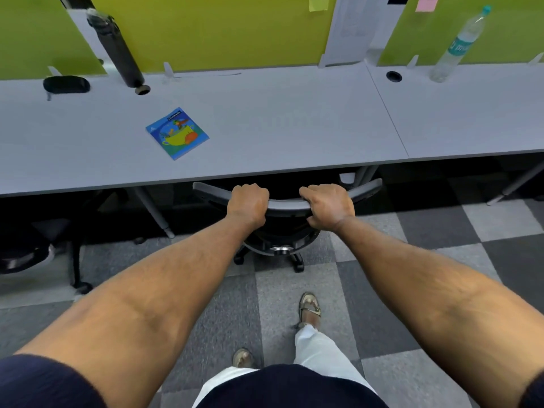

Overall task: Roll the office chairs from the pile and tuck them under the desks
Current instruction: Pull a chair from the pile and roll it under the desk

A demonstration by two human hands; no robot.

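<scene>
A black office chair (284, 205) stands at the front edge of the grey desk (279, 128), its seat hidden beneath the desktop. Only the curved top of its backrest, the base and two castors show. My left hand (248, 201) is closed over the left part of the backrest's top rim. My right hand (328, 205) grips the same rim a little to the right. Both arms are stretched straight out toward the desk.
A blue picture book (177, 133) lies on the desk, with a black flask (116, 48), a dark pouch (66, 84) and a plastic water bottle (459, 45) farther back. Another chair (35, 251) sits under the desk at left. Desk legs (154, 213) flank the gap.
</scene>
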